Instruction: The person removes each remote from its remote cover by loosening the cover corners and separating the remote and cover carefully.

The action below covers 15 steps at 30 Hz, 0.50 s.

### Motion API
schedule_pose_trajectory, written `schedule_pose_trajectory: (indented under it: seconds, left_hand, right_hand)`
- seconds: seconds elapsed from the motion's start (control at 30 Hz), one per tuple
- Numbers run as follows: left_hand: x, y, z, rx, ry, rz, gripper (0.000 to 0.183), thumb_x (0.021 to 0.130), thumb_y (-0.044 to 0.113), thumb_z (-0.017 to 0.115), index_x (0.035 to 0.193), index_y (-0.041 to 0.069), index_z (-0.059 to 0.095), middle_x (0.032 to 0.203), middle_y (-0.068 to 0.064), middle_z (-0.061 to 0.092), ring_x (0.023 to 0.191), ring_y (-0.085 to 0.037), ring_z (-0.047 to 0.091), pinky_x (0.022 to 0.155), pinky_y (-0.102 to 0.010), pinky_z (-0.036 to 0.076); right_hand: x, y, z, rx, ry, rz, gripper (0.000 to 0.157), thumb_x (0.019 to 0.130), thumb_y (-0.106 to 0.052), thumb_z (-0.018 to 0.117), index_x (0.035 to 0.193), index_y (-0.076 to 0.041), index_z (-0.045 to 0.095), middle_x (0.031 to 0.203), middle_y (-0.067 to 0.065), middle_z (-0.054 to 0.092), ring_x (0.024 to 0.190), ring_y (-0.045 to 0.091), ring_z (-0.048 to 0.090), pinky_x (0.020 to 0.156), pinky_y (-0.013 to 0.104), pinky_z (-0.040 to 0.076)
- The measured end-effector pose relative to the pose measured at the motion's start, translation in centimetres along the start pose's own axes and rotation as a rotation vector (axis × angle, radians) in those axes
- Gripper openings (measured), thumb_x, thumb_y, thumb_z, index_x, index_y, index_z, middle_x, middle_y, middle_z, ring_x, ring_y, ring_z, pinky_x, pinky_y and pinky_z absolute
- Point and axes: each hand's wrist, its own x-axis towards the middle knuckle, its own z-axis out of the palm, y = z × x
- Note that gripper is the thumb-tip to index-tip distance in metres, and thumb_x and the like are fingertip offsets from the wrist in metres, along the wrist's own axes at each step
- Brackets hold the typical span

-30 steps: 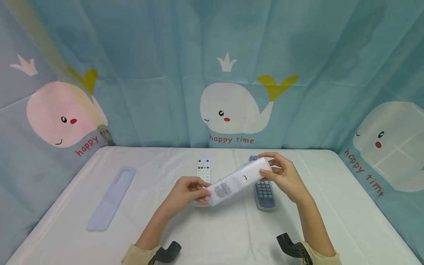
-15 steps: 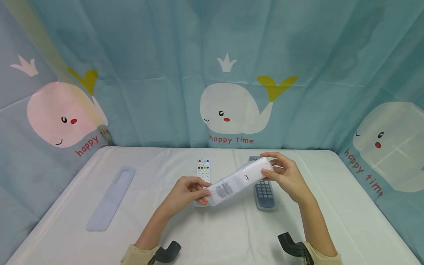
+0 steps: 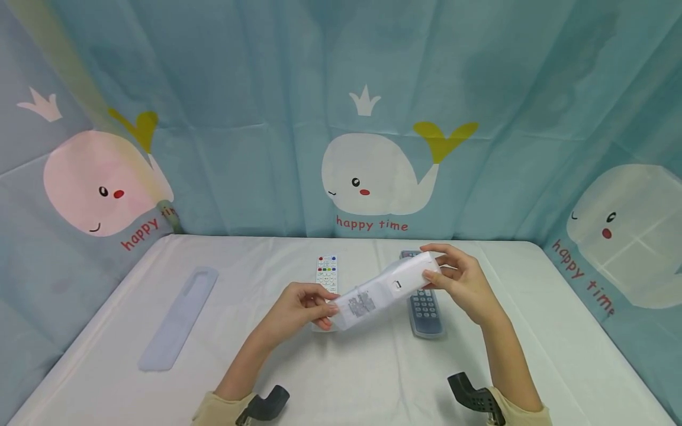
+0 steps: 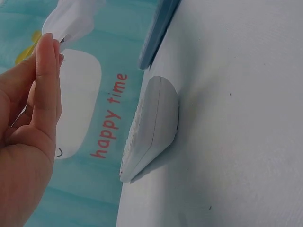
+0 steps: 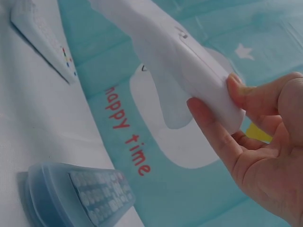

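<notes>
A white remote control in a translucent sleeve hangs over the table, back side up, with a grey printed label and a small dark mark. My left hand pinches the sleeve's lower-left end between thumb and fingers. At the upper-right end my right hand grips the remote, thumb on the back and fingers beneath. The right wrist view shows a translucent flap of the sleeve hanging below the white body. In the left wrist view, the sleeved remote appears beyond my left fingertips.
A white remote with coloured buttons lies behind my left hand, partly covered by it. To the right, under the held one, lies a dark-keyed remote in a bluish cover. A flat translucent cover rests on the left of the white-clothed table.
My right hand has shifted slightly to the right with its end of the remote. The left hand keeps its pinch nearly in place, and the things on the table stay put.
</notes>
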Motion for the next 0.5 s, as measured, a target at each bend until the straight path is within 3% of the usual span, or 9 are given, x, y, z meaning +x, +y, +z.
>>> schedule_pose_trajectory:
  seconds: [0.23, 0.5]
  left_hand:
    - [-0.08, -0.08, -0.20, 0.003, -0.001, -0.009, 0.025, 0.094, -0.002, 0.074, 0.116, -0.015, 0.070, 0.088, -0.033, 0.069, 0.063, -0.007, 0.070, 0.067, -0.027, 0.064]
    - [-0.17, 0.10, -0.37, 0.024, 0.010, -0.030, 0.024, 0.094, -0.003, 0.074, 0.115, -0.014, 0.071, 0.086, -0.024, 0.071, 0.063, -0.007, 0.068, 0.065, -0.025, 0.063]
  right_hand:
    - [-0.05, -0.06, -0.14, 0.004, 0.006, -0.001, 0.046, 0.097, 0.007, 0.069, 0.142, 0.005, 0.057, 0.116, 0.028, 0.059, 0.090, 0.013, 0.072, 0.078, 0.029, 0.065]
    - [-0.12, -0.12, -0.30, 0.009, 0.008, -0.006, 0.047, 0.097, 0.008, 0.069, 0.142, 0.006, 0.057, 0.116, 0.028, 0.058, 0.090, 0.012, 0.072, 0.078, 0.029, 0.065]
